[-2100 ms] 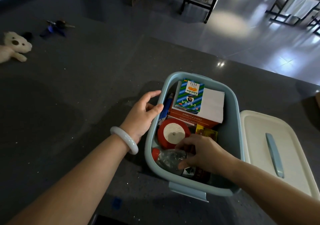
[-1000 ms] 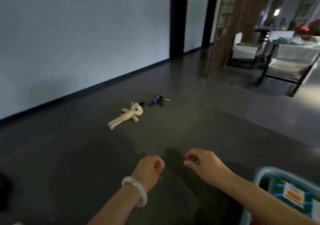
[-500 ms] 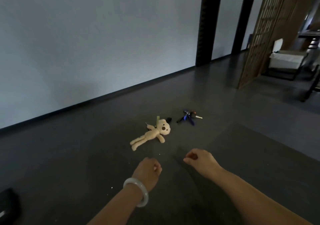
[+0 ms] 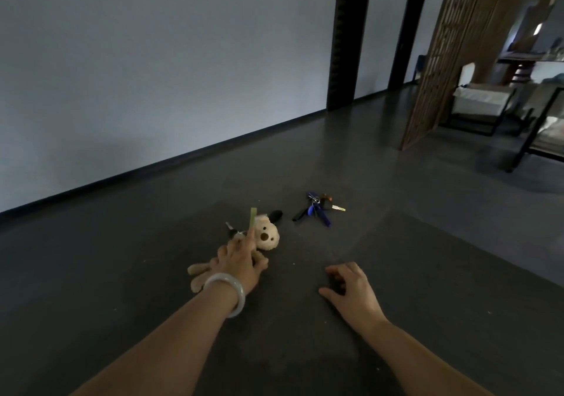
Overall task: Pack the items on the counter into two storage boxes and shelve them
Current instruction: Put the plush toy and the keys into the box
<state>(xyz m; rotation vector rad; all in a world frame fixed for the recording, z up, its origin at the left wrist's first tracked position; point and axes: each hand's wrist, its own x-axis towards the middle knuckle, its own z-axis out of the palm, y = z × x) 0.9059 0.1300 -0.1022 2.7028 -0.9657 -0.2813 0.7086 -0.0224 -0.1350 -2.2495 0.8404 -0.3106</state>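
**A:** How many hands are in view, and what is each doing?

**B:** Two. Nearest, at 1 o'clock, the person's right hand is low over the dark counter. Its fingers are loosely curled and hold nothing. Whether the fingertips touch the surface cannot be told. At 11 o'clock is the left hand, with one pale bangle on the wrist. It lies spread on top of a toy, forefinger stretched straight toward the toy's head, and the fingers are not visibly closed round it.

**A:** Which toy?

**B:** One cream plush bear, flat on the counter with its head toward 1 o'clock. Two legs stick out at 8 o'clock from under the wrist. One green strap stands up beside the head, and one small black piece lies just at 1 o'clock of it. Something small and metallic sits at 10 o'clock of the head, too small to name.

**A:** Anything else on the counter?

**B:** One bunch of keys with blue tags. It lies at 2 o'clock from the bear, near it but apart.

**A:** And beyond?

**B:** One pale wall at 11 o'clock and two dark doorways side by side at 1 o'clock. One wooden lattice screen stands at 2 o'clock, with dark-framed seats behind it. Their number cannot be told.
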